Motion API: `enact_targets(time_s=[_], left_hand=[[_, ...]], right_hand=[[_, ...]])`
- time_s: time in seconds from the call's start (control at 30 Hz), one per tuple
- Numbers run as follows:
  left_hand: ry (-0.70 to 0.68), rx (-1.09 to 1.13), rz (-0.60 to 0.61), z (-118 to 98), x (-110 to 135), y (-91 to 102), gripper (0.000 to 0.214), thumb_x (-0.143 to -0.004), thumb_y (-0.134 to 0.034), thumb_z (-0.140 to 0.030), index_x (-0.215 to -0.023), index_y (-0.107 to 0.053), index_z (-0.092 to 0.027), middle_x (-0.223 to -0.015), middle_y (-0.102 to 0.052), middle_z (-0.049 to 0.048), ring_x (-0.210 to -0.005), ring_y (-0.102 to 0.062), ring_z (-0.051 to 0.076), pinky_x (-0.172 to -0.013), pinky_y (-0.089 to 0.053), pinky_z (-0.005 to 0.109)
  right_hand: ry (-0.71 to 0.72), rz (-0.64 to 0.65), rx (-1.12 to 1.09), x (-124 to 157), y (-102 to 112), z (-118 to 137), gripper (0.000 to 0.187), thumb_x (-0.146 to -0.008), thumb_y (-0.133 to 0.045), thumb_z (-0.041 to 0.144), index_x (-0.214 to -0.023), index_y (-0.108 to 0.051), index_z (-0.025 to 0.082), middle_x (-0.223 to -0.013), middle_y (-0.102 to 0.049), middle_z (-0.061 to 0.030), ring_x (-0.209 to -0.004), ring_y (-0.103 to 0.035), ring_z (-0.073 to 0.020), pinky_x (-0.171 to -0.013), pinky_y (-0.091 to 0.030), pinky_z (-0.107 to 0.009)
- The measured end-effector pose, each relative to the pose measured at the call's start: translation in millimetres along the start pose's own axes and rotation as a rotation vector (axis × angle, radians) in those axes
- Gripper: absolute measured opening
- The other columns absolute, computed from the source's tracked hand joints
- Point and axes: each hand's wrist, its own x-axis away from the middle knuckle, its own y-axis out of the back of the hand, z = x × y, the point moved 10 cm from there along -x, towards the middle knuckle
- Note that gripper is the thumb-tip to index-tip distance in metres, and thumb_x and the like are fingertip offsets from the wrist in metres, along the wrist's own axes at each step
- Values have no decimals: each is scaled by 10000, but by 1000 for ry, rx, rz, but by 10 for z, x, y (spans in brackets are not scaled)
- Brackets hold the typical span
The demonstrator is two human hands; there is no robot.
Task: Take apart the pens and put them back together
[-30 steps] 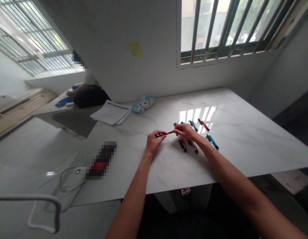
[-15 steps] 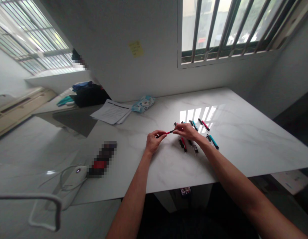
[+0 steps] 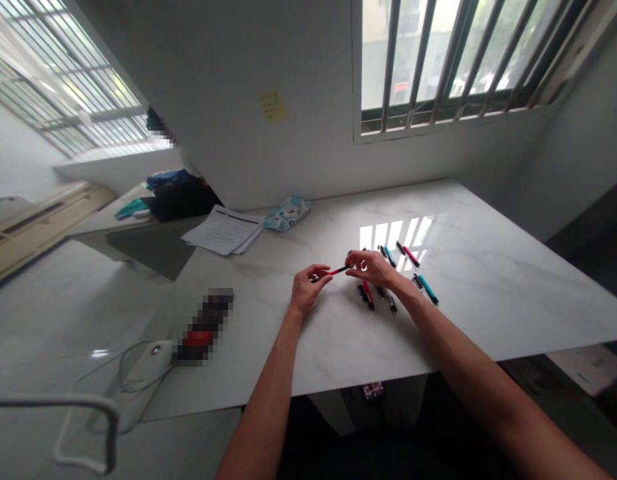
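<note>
My left hand [image 3: 307, 288] pinches a red and black pen [image 3: 337, 271] between thumb and fingers, just above the table. The pen points to the right and slightly away from me. At its black far end is my right hand [image 3: 371, 268], thumb and fingertips closed around the tip with a small gap behind them. Close by on the table lie disassembled pen parts: a red barrel [image 3: 368, 295] with black pieces, a black one [image 3: 390, 300], a teal barrel [image 3: 428, 289], another teal one [image 3: 390, 255] and a red one [image 3: 411, 255]. My right hand partly hides some parts.
Papers [image 3: 223, 230] and a blue-white soft pack [image 3: 287, 214] lie by the wall. To the left are a blurred-out dark and red object [image 3: 203, 330] and a white device with a cable [image 3: 148, 367]. The marble-patterned table's front edge [image 3: 338, 390] is near me.
The fingers of my right hand have spread a little at the pen's end. My left hand keeps its hold on the pen. The whole view has shifted slightly.
</note>
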Motion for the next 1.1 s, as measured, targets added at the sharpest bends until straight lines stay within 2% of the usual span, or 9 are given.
enact_targets(time_s=[0.2, 0.4, 0.5, 0.6, 0.7, 0.8, 0.87, 1.0, 1.1], left_hand=[[0, 34, 19, 37, -4, -14, 338, -785, -807, -442, -1023, -784, -202, -895, -790, 60, -750, -674, 175, -701, -499, 292], [-22, -8, 39, 39, -12, -23, 339, -782, -812, -458, -1022, -792, -220, -937, -787, 59, -777, -677, 181, -741, -524, 311], [15, 123, 52, 9, -14, -16, 412, -790, -799, -522, -1061, -779, -212, -1040, -784, 89, -902, -705, 216, -809, -546, 328], [31, 345, -44, -19, -13, 86, 507, -905, -629, -619, -1193, -721, -212, -1206, -745, 124, -1028, -695, 227, -880, -547, 342], [58, 434, -117, 25, -3, 129, 574, -985, -445, -646, -1343, -628, -236, -1342, -678, 132, -1064, -682, 217, -849, -548, 327], [65, 365, -153, 47, 6, 126, 567, -1005, -412, -617, -1403, -579, -249, -1353, -659, 127, -1067, -671, 215, -826, -541, 320], [10, 245, -151, -33, 13, 111, 515, -987, -498, -575, -1375, -604, -253, -1313, -670, 116, -1074, -660, 221, -840, -534, 328], [-171, -85, -44, -319, 60, -44, 274, -911, -686, -436, -1111, -752, -261, -1149, -729, 80, -1081, -647, 240, -873, -514, 350], [-220, -176, 37, -386, 100, -162, 174, -896, -709, -396, -987, -791, -271, -1042, -759, 69, -1031, -652, 245, -814, -511, 349]], right_hand=[[-18, -13, 65, -8, 9, -11, 356, -930, -704, 519, -829, -773, 185, -698, -683, -28, -639, -562, -138, -629, -410, -257], [-4, -42, 24, -15, 42, 18, 332, -911, -726, 524, -880, -789, 200, -753, -713, -34, -673, -594, -148, -643, -441, -261], [-44, -65, -42, -17, 77, -47, 321, -903, -729, 521, -900, -787, 206, -770, -726, -31, -673, -593, -149, -654, -460, -268], [-80, -64, -117, -18, 23, -76, 328, -874, -754, 529, -898, -792, 204, -756, -721, -23, -662, -587, -145, -653, -470, -270], [-71, -39, -143, -28, -114, -9, 338, -864, -760, 531, -880, -796, 195, -767, -732, -33, -670, -592, -143, -659, -475, -269], [-76, -56, -176, -42, -159, 26, 358, -861, -756, 548, -874, -789, 191, -802, -754, -47, -687, -614, -148, -667, -486, -271], [-104, -117, -210, -46, -73, -16, 397, -852, -751, 583, -885, -784, 189, -795, -752, -49, -682, -626, -155, -660, -495, -275], [-174, -286, -216, -20, 222, -166, 490, -873, -685, 659, -847, -744, 173, -760, -734, -58, -675, -646, -174, -652, -512, -286], [-174, -312, -170, -18, 289, -188, 503, -890, -650, 671, -820, -716, 177, -780, -735, -65, -703, -657, -183, -672, -520, -295]])
